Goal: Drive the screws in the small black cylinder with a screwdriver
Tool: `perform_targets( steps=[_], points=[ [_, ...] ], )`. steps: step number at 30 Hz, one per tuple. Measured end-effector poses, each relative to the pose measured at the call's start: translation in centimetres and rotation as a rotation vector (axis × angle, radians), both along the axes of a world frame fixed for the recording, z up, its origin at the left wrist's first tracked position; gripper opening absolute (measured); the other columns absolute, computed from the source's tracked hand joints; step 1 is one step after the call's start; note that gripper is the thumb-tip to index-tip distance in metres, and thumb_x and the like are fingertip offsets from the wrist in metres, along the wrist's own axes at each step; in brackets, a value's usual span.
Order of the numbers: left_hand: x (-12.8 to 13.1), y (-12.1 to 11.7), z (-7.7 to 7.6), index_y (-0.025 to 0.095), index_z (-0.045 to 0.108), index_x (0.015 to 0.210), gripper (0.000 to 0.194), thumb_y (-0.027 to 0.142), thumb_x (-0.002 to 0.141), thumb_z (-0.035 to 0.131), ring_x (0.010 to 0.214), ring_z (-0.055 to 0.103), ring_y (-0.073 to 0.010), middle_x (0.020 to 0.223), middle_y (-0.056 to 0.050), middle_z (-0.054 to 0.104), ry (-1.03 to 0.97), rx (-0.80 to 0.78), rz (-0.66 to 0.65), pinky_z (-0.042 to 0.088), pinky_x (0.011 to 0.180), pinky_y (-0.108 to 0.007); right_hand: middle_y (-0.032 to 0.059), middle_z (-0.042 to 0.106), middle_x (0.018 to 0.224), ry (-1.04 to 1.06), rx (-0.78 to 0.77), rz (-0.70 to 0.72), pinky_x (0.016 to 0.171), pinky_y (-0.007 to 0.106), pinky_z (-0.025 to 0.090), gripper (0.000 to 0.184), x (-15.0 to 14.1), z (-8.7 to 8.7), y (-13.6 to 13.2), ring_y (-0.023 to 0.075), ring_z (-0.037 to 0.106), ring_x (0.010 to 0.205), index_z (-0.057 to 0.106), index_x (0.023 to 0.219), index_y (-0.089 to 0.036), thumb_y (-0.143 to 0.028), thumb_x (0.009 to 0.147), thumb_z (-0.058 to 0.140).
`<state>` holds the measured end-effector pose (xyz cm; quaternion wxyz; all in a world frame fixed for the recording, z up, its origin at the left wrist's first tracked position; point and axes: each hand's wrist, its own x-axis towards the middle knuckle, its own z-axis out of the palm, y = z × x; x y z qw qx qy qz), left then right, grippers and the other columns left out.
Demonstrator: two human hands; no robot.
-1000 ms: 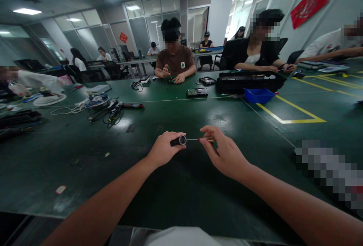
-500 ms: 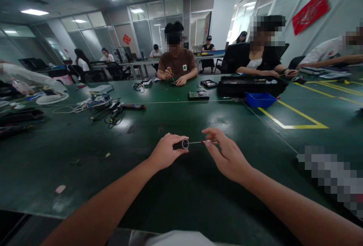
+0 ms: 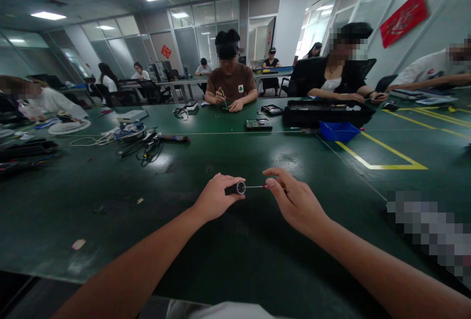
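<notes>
Between the thumb and fingers of my left hand is a short black cylinder, its round, pale-rimmed end turned toward me. A screwdriver lies level in my right hand, which is closed around its handle with the thumb on top. The thin metal shaft reaches left to the cylinder's side; whether the tip sits in a screw is hidden. Both hands are above the green tabletop, close to its front edge.
Tangled cables lie left, beside a pen-shaped tool. A circuit board device, a blue bin and a long black housing stand farther back. Across the table, a person in a brown shirt works with a screwdriver.
My right thumb and fingers have shifted slightly on the screwdriver handle, covering more of it. The cylinder stays in my left hand. At far left, a person has leaned further into view.
</notes>
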<state>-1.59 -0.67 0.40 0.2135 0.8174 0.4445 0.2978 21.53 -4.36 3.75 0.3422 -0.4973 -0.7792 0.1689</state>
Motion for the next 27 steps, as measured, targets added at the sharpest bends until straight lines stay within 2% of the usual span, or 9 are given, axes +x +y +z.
perform_targets(
  steps=[3,8,13,16,18,20,25,27],
  points=[
    [0.05,0.04,-0.05,0.03,0.067,0.119,0.038,0.03,0.082,0.076,0.111,0.062,-0.0233,0.118,-0.001,0.07,0.013,-0.004,0.007,0.029,0.113,-0.049,0.0017,0.066,0.077,0.014,0.024,0.013,0.057,0.031,0.044,0.03,0.11,-0.22,0.08,0.0171,0.059,0.058,0.051,0.124,-0.02,-0.035,0.102,0.037],
    [-0.06,0.17,-0.05,0.031,0.067,0.119,0.037,0.03,0.083,0.075,0.11,0.063,-0.0233,0.118,0.0,0.071,0.009,-0.009,0.023,0.032,0.111,-0.048,0.0069,0.066,0.096,0.044,0.106,0.092,0.073,0.034,0.05,0.029,0.14,-0.49,0.09,0.0204,0.065,0.084,0.048,0.127,-0.02,-0.029,0.101,0.041],
    [0.07,0.1,-0.1,0.031,0.068,0.118,0.037,0.031,0.082,0.076,0.109,0.063,-0.0239,0.117,-0.001,0.071,0.024,0.006,0.01,0.034,0.108,-0.048,0.0016,0.064,0.077,0.007,0.035,0.03,0.06,0.031,0.044,0.027,0.09,-0.22,0.27,0.0172,0.06,0.064,0.059,0.105,-0.022,-0.037,0.103,0.037],
    [0.15,0.06,-0.13,0.03,0.068,0.118,0.037,0.031,0.082,0.076,0.109,0.063,-0.0244,0.116,-0.002,0.071,0.034,-0.006,0.005,0.033,0.11,-0.049,0.0011,0.063,0.077,0.013,0.041,0.037,0.06,0.03,0.044,0.026,0.1,-0.26,0.2,0.0169,0.059,0.063,0.058,0.114,-0.021,-0.034,0.102,0.037],
    [0.15,0.05,-0.13,0.03,0.068,0.118,0.038,0.031,0.082,0.076,0.11,0.063,-0.0245,0.117,-0.002,0.071,0.029,-0.017,0.005,0.03,0.112,-0.05,0.0025,0.064,0.083,0.038,0.059,0.062,0.065,0.031,0.046,0.028,0.09,-0.3,0.06,0.0179,0.062,0.071,0.051,0.125,-0.02,-0.03,0.101,0.04],
    [0.12,0.04,-0.12,0.03,0.068,0.118,0.037,0.031,0.082,0.076,0.111,0.063,-0.0244,0.117,-0.002,0.071,0.019,-0.021,0.004,0.029,0.113,-0.051,0.0035,0.064,0.088,0.055,0.063,0.077,0.068,0.031,0.047,0.03,0.07,-0.22,-0.06,0.0183,0.063,0.076,0.048,0.127,-0.02,-0.028,0.1,0.041],
    [0.09,0.05,-0.13,0.03,0.068,0.119,0.038,0.031,0.082,0.076,0.11,0.063,-0.0235,0.117,-0.001,0.071,0.01,-0.022,0.005,0.029,0.113,-0.049,-0.0017,0.059,0.069,0.033,-0.023,0.042,0.054,0.029,0.038,0.03,0.06,0.18,-0.2,0.0153,0.054,0.055,0.056,0.114,-0.021,-0.036,0.104,0.032],
    [0.08,0.06,-0.08,0.03,0.068,0.119,0.038,0.031,0.082,0.075,0.11,0.062,-0.0238,0.117,-0.002,0.071,0.015,-0.026,0.014,0.03,0.113,-0.049,-0.0016,0.059,0.071,0.053,-0.023,0.045,0.055,0.029,0.039,0.028,0.09,0.17,-0.23,0.0151,0.053,0.055,0.054,0.118,-0.022,-0.035,0.104,0.033]
  ],
)
